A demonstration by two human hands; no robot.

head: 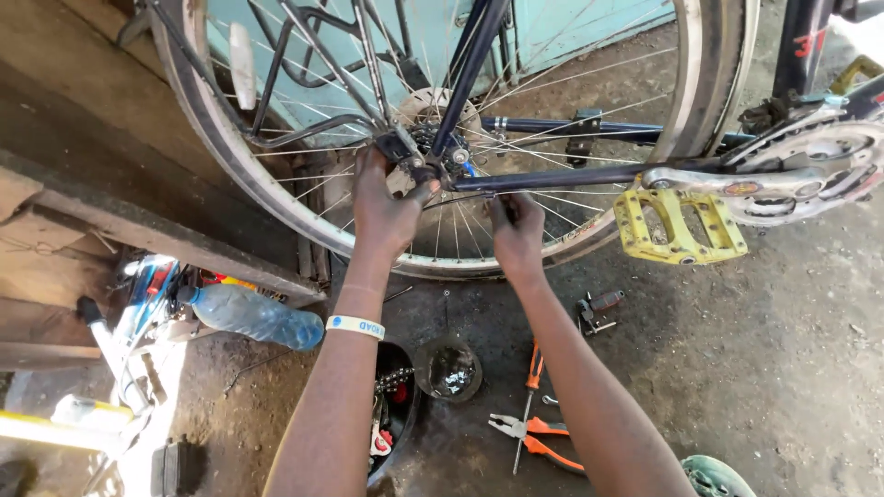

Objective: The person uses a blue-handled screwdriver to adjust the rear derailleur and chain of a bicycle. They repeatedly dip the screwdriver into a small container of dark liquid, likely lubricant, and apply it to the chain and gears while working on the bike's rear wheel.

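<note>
Below, chain (396,379) inside black bowl (406,354).

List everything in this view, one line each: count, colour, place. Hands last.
Bicycle rear wheel: one, silver spokes and dark tyre, top centre.
Pedal: one, yellow, right of the wheel.
Chainring: one, silver, far right.
Water bottle: one, clear with blue cap, lying left.
Small bowl: one, dark, on the ground at centre.
Pliers: one, orange handles, bottom centre.
Screwdriver: one, orange handle, above the pliers.
Wristband: one, white, on the left wrist.
Left hand: at the wheel hub.
Right hand: closed on something small among the spokes.
</note>
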